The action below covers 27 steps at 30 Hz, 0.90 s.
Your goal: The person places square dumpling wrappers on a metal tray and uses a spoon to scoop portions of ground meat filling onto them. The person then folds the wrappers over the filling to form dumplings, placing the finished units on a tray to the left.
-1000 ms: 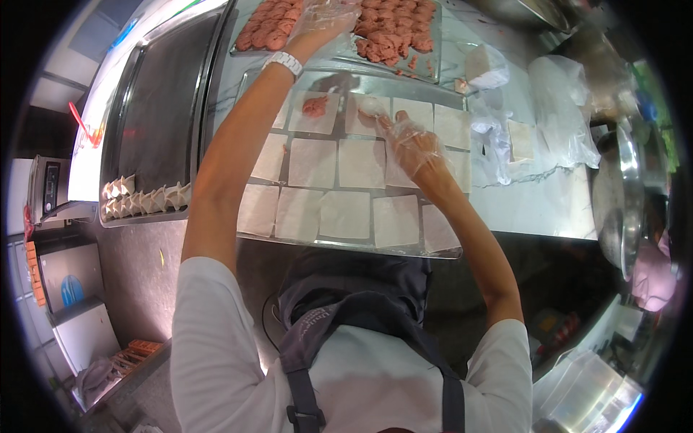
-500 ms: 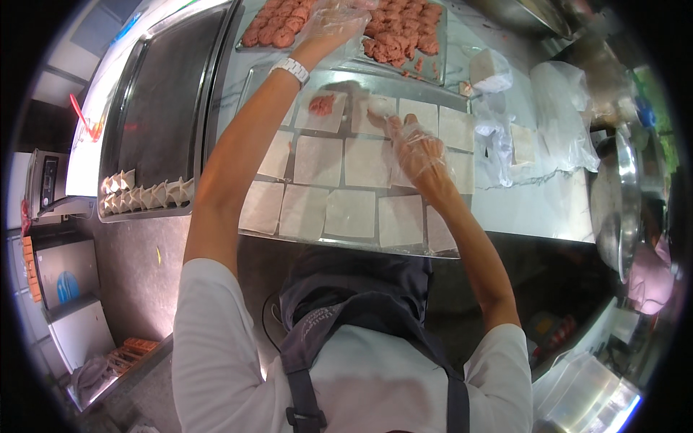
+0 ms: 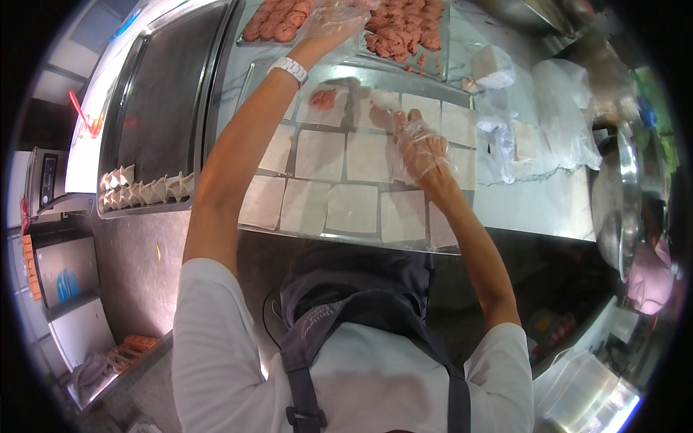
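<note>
A marbled desk carries, at its near edge, a metal tray of square wrappers, probably light, floppy and tearable: best held by corners. The gloved right hand half-curls over them; the left hand is at the meat; whether either grips, I cannot tell.

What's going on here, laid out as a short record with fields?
Left hand: gloved, at the pink mince; grip unclear
Right hand: gloved, fingertips at a pale, rounded thing, perhaps a spoon
Pale squares: in rows on a metal tray
Mince dab: on one far-row square
Dark tray, left: folded dumplings at its near end
</note>
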Each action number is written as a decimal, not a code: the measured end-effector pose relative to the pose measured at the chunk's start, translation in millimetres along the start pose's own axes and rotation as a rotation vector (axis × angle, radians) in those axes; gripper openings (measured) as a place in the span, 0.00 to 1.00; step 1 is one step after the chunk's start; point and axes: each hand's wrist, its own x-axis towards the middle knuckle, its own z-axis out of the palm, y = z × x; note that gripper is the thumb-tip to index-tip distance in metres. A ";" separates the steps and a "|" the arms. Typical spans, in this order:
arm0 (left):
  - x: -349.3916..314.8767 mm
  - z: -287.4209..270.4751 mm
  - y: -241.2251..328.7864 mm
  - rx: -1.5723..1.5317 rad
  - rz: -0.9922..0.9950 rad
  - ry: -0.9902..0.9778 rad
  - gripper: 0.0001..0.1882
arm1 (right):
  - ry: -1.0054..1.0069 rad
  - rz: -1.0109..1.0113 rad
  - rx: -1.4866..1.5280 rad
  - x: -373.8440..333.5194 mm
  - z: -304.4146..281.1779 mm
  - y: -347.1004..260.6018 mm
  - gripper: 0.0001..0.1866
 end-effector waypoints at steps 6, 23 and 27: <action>1.4 -11.3 30.4 -0.047 -0.225 -0.043 0.16 | 0.051 -0.053 -0.017 -1.3 5.9 4.2 0.12; -59.8 -24.7 66.6 0.219 0.122 -0.111 0.12 | 0.183 -0.195 0.027 3.9 15.7 22.1 0.11; -89.1 -46.3 111.5 -0.264 -0.368 -0.275 0.19 | 0.155 -0.171 0.008 7.7 6.8 17.6 0.11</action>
